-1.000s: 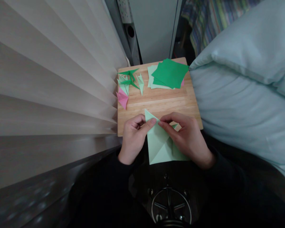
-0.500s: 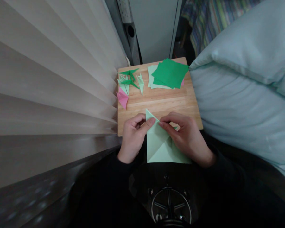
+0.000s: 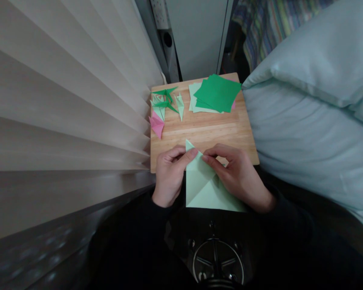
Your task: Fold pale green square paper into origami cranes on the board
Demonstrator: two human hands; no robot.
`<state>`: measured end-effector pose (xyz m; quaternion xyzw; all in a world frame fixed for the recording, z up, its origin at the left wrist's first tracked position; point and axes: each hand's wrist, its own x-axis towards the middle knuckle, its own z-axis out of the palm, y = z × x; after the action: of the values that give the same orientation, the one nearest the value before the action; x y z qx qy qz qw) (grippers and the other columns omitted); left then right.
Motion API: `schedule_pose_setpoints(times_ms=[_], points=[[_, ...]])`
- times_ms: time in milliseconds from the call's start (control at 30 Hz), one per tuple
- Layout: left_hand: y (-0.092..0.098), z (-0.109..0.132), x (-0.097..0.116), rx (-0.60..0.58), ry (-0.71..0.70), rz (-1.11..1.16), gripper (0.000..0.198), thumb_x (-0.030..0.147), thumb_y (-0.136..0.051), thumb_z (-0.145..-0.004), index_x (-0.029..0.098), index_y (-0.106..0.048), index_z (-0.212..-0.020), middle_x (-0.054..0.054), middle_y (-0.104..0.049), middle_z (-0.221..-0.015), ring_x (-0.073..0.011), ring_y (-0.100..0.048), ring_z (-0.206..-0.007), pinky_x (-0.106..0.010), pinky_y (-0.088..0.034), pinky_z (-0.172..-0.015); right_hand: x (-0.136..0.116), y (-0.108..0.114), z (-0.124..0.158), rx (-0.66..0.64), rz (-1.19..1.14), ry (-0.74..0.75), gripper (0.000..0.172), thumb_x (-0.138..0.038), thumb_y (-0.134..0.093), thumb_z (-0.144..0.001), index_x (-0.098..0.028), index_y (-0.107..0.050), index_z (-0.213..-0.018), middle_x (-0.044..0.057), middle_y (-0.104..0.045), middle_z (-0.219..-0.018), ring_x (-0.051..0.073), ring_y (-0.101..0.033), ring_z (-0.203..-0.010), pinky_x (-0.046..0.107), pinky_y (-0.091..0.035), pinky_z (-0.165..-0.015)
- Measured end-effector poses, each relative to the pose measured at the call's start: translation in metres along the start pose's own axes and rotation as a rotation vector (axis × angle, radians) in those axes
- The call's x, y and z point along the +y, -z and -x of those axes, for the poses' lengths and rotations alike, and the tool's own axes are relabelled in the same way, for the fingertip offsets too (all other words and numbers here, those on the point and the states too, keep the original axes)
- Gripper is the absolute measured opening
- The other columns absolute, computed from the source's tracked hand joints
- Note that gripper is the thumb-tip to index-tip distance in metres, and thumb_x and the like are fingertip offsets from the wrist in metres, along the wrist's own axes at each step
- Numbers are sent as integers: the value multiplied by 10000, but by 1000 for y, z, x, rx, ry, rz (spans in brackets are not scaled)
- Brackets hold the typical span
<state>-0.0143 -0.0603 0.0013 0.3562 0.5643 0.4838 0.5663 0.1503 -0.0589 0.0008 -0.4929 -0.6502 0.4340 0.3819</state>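
Note:
A creased light green paper (image 3: 204,189) hangs from my two hands over the front edge of the wooden table (image 3: 205,131). My left hand (image 3: 172,173) pinches it near its pointed top corner, thumb in front. Just to the right, my right hand (image 3: 237,173) pinches the paper's upper slanting edge between thumb and index finger and covers part of its right side. The fingers behind the sheet are hidden.
Folded green pieces (image 3: 166,104), a light green one (image 3: 180,106) and a pink one (image 3: 156,125) lie back left. Green sheets (image 3: 218,93) overlap light green ones (image 3: 192,96) back right. A pleated curtain (image 3: 103,100) borders the left, pale bedding (image 3: 302,121) the right.
Both hands keep their pinches on the light green paper. Its lower edge has tilted slightly, with the right end a little lower.

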Motion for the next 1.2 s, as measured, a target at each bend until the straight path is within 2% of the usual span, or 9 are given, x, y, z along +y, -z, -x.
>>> schedule_pose_setpoints(times_ms=[300, 567, 733, 933, 1067, 1200], points=[[-1, 0, 3, 7, -50, -66, 272, 369, -889, -724, 190, -730, -594, 19, -629, -635, -105, -514, -622, -247, -422, -613, -3, -2, 1, -14, 30, 21, 143, -233, -645, -945, -222, -674, -805, 13, -727, -778, 188, -677, -754, 331, -506, -710], [6, -6, -9, -17, -84, -1, 185, 369, -884, -752, 207, -797, -739, 5, -701, -734, -118, -583, -686, -252, -467, -685, 0, 0, 1, -3, 119, 112, 165, -214, -645, -946, -235, -646, -782, 12, -704, -756, 199, -667, -736, 378, -491, -752], [5, -5, -7, -33, -42, 13, 256, 425, -881, -741, 188, -782, -736, 9, -682, -685, -120, -572, -643, -250, -455, -636, 4, -2, 2, 13, 194, 145, 168, -202, -651, -936, -229, -627, -772, 0, -687, -741, 186, -643, -722, 391, -470, -821], [5, -8, -12, 3, -3, 17, 197, 355, -894, -713, 201, -798, -790, 23, -688, -669, -106, -570, -602, -244, -463, -612, 7, -3, 3, -8, 252, 160, 140, -193, -641, -940, -216, -639, -802, -17, -681, -751, 172, -645, -753, 429, -416, -1000], [6, -9, -13, 58, -26, 6, 202, 344, -905, -687, 196, -796, -769, 9, -704, -685, -129, -616, -654, -254, -488, -634, 8, -3, 4, -11, 276, 166, 151, -197, -635, -946, -219, -645, -797, -11, -683, -762, 179, -653, -779, 430, -406, -1022], [7, -9, -13, 23, -36, 5, 186, 348, -889, -712, 197, -789, -753, 5, -719, -718, -127, -626, -680, -250, -487, -653, 9, -3, 5, -14, 280, 178, 138, -198, -639, -949, -222, -654, -814, -14, -694, -772, 173, -657, -766, 433, -392, -1055]])
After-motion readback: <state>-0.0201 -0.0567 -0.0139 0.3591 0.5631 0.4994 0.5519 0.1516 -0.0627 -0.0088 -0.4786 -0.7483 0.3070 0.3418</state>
